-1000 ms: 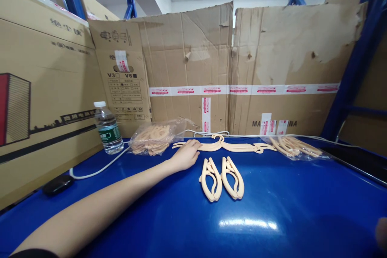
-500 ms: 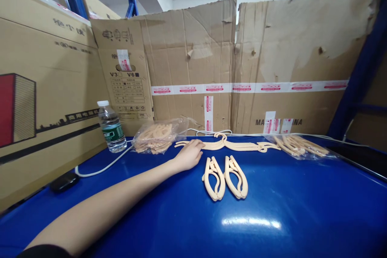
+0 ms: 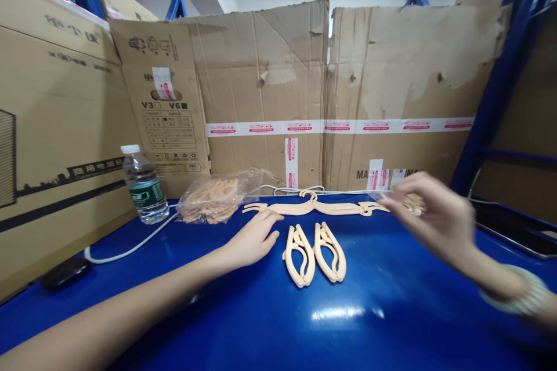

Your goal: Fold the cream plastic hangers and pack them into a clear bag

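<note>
My left hand (image 3: 252, 237) lies flat on the blue table (image 3: 391, 313), fingers stretched out and holding nothing, just short of the left arm of an unfolded beige hanger (image 3: 313, 207). Two folded beige hangers (image 3: 314, 246) lie side by side right of that hand. My right hand (image 3: 430, 217) hovers blurred above the table near the hanger's right tip, fingers spread, with nothing visible in it. It covers most of a clear bag of hangers at the back right.
A clear bag of beige hangers (image 3: 213, 197) and a water bottle (image 3: 143, 184) stand at the back left. A white cable (image 3: 126, 250) and a black device (image 3: 65, 272) lie at the left. Cardboard boxes (image 3: 270, 93) wall the back and left side.
My right hand has come into view from the right and reached toward the hanger's right end. My left hand has drawn back a little from the unfolded hanger's left arm.
</note>
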A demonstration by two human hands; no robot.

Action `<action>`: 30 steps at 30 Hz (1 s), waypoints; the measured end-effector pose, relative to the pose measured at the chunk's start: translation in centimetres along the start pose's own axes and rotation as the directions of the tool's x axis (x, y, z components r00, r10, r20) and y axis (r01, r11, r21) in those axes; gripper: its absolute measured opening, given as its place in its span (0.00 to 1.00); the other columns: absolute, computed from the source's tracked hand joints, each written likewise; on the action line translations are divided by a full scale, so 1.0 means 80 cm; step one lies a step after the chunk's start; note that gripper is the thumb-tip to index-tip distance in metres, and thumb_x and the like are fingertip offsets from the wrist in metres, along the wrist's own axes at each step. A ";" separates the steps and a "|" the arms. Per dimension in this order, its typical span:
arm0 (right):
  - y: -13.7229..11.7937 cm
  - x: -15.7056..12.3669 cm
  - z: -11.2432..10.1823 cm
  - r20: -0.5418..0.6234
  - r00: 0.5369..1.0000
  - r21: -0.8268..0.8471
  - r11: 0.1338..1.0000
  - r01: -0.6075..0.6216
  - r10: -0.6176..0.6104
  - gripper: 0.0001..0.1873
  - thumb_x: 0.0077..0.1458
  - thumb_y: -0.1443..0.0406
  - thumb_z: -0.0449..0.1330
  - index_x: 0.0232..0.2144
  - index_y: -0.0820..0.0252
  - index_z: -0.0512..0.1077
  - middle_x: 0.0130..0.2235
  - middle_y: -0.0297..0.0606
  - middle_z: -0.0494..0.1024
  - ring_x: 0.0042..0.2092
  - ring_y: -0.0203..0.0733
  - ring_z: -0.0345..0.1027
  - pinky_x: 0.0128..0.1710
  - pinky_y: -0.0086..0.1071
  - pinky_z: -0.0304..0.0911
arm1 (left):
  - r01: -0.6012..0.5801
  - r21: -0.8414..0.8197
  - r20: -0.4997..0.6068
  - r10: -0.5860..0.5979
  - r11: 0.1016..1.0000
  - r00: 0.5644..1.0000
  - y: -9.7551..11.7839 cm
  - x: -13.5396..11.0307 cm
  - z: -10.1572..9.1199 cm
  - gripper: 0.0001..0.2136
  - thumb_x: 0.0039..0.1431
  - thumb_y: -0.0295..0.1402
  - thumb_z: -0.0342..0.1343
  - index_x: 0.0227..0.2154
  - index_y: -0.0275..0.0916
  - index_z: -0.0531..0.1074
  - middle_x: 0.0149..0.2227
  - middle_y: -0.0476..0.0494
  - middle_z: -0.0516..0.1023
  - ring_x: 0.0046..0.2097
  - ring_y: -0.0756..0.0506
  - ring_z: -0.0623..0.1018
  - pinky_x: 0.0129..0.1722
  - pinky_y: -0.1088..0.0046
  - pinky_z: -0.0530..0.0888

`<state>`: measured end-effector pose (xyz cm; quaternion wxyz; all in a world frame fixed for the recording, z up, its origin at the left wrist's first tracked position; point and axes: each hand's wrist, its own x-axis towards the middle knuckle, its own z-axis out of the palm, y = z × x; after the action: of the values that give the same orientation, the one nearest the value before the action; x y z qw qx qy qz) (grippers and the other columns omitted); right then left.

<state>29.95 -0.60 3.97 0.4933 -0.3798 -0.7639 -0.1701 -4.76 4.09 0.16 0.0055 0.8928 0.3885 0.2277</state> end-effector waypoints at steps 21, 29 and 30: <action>0.076 -0.034 0.083 0.514 0.853 -0.021 0.995 -0.096 0.093 0.10 0.58 0.64 0.51 0.29 0.60 0.71 0.33 0.44 0.75 0.36 0.47 0.68 0.39 0.41 0.66 | 0.110 -0.276 -0.144 -0.154 0.955 0.978 0.030 -0.029 -0.006 0.13 0.59 0.31 0.47 0.45 0.41 0.71 0.48 0.42 0.76 0.51 0.40 0.74 0.53 0.59 0.70; 0.062 -0.018 0.051 0.424 0.884 -0.042 0.980 -0.196 0.195 0.08 0.58 0.59 0.51 0.30 0.56 0.64 0.30 0.39 0.74 0.31 0.44 0.68 0.30 0.36 0.64 | 0.172 -0.483 -0.096 -0.247 0.859 0.964 0.038 -0.030 -0.010 0.12 0.57 0.33 0.50 0.44 0.40 0.71 0.48 0.42 0.76 0.53 0.41 0.73 0.56 0.56 0.68; 0.062 -0.016 0.045 0.399 0.894 -0.032 0.977 -0.209 0.205 0.09 0.58 0.58 0.51 0.30 0.56 0.63 0.29 0.39 0.74 0.30 0.44 0.68 0.30 0.36 0.64 | 0.186 -0.521 -0.083 -0.266 0.833 0.961 0.037 -0.030 -0.009 0.12 0.57 0.33 0.50 0.43 0.40 0.71 0.48 0.42 0.76 0.53 0.41 0.73 0.57 0.56 0.68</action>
<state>31.74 4.38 0.63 0.3442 -0.4827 -0.8047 -0.0311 -4.46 0.20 0.42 0.2381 0.7874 0.4167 0.3869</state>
